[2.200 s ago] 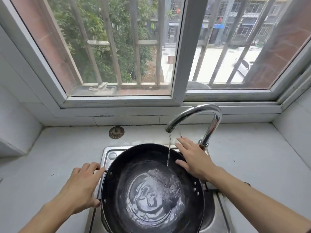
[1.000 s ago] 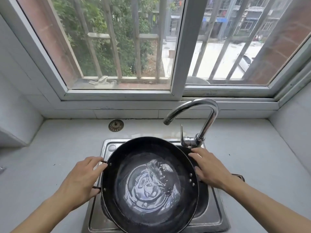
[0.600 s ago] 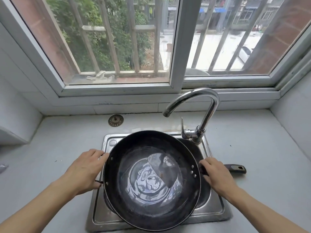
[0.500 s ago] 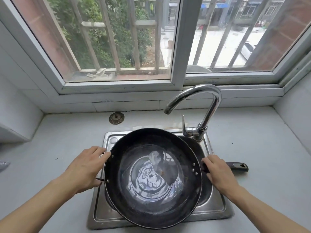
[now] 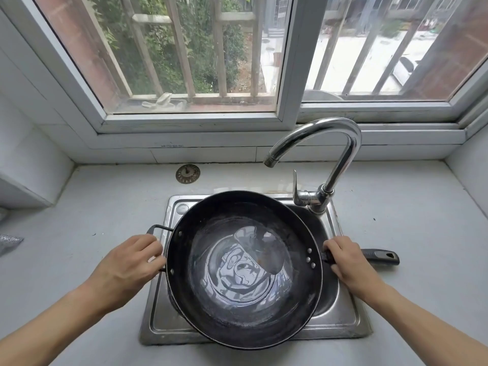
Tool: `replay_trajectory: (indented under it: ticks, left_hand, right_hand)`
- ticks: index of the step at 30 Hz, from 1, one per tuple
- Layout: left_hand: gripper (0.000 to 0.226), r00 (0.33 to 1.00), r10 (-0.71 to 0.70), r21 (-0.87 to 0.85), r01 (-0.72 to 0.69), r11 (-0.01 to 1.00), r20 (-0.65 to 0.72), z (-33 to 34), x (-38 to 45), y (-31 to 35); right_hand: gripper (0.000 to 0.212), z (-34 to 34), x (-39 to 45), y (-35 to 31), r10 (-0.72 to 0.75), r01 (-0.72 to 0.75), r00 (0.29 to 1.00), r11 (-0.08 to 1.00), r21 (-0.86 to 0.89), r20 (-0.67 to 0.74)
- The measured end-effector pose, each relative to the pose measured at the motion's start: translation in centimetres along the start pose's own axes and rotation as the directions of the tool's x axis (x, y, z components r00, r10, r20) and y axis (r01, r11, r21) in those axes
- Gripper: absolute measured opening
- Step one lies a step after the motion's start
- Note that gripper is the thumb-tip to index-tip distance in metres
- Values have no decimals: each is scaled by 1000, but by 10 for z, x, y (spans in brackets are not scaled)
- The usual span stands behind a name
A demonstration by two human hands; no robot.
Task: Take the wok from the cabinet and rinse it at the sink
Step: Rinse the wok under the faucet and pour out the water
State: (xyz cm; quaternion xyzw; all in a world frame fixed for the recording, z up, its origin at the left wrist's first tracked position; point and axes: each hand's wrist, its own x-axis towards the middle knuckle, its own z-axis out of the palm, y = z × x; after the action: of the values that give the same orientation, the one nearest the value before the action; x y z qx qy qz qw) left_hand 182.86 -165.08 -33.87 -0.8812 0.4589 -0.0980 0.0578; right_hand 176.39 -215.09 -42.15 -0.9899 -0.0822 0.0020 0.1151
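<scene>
Fingers (image 5: 148, 244) of our left hand (image 5: 126, 268) are curling around the small loop handle (image 5: 155, 229) on the left side of the wok (image 5: 243, 270), clenched on its wire so that only the far bend of the loop is showing past the knuckles. Across the pan, our right hand (image 5: 348, 262) is closing around the long black handle (image 5: 377, 256) just where it is meeting the wok's wall, and the free end of that handle, with its hanging hole, is sticking out over the counter (image 5: 422, 220) toward its right edge.

We are holding the wok over the steel sink (image 5: 343, 320), which is set into the middle of the counter. The pan is covering most of the basin, its near rim reaching past the sink's front edge, and we cannot tell whether it is resting on the sink or being carried clear of it. A shallow pool of water (image 5: 237, 270) is lying in the bottom of the wok, reflecting the window (image 5: 190, 56) in wavering shapes.

At the sink's back right corner the chrome faucet (image 5: 330, 154) is arching up and over to the left, its spout ending above the counter's strip just behind the wok's far rim. No water is running from it. Its lever (image 5: 295, 186) is standing upright beside the base. A round metal drain strainer (image 5: 188, 174) is lying on the counter near the back edge, well apart from the sink.
</scene>
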Motion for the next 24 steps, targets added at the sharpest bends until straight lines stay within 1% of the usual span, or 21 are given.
replay_trajectory:
  ticks: [3,6,7,10,14,17,20,24]
  left_hand:
    - [21,999,29,56,-32,998,42,4,-2,-2]
    - [15,999,34,55,-36,998,31,2,-3,0]
    - [11,999,36,39,-36,999,15,0,-4,1]
    - [16,999,34,-5,-34,999,-13,-10,-9,2]
    - [20,997,27,-7,-28,1000,-67,-31,-10,2]
    - [19,993,52,11,-51,999,-110,-48,-8,-1]
    - [19,990,50,-17,-52,998,-129,-53,-8,-6]
    - [19,988,16,-42,-23,999,-154,-51,-12,-11]
  right_hand:
    - [62,-1,-2,0,-18,18,1000,1000,12,-18]
    - [62,-4,-7,-2,-31,32,999,999,9,-43]
    - [60,-6,-10,-2,-42,43,998,999,9,-52]
    - [44,-20,-20,-5,-94,94,992,996,-7,-83]
    - [34,-47,-31,-10,-133,128,985,990,-51,-108]
    - [30,-68,-34,-11,-171,163,982,982,-95,-83]
    - [29,-87,-37,-12,-197,191,979,974,-119,-43]
    - [29,-106,-46,-21,-178,175,984,980,-96,-29]
